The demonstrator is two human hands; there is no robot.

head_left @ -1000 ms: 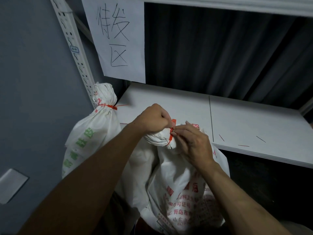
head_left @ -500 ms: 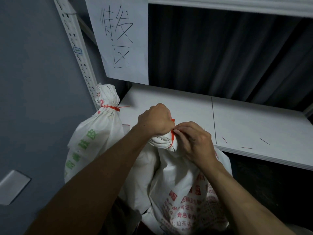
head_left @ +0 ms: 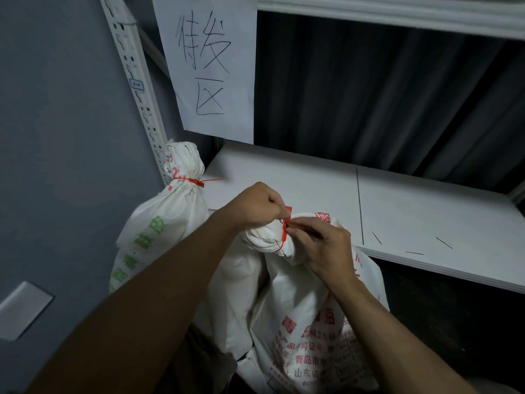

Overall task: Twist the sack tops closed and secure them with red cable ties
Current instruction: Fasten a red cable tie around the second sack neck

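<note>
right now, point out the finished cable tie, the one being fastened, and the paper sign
finished cable tie (head_left: pixel 191 180): head view, its band
cable tie being fastened (head_left: pixel 283 236): head view, its strap
paper sign (head_left: pixel 210 66): head view, its middle

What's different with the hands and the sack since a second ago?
The right hand has eased rightward, and the tail of the red tie now runs along its fingers, seemingly pulled through. The left hand keeps gripping the twisted top of the near sack; the tied sack behind is unchanged.
</note>
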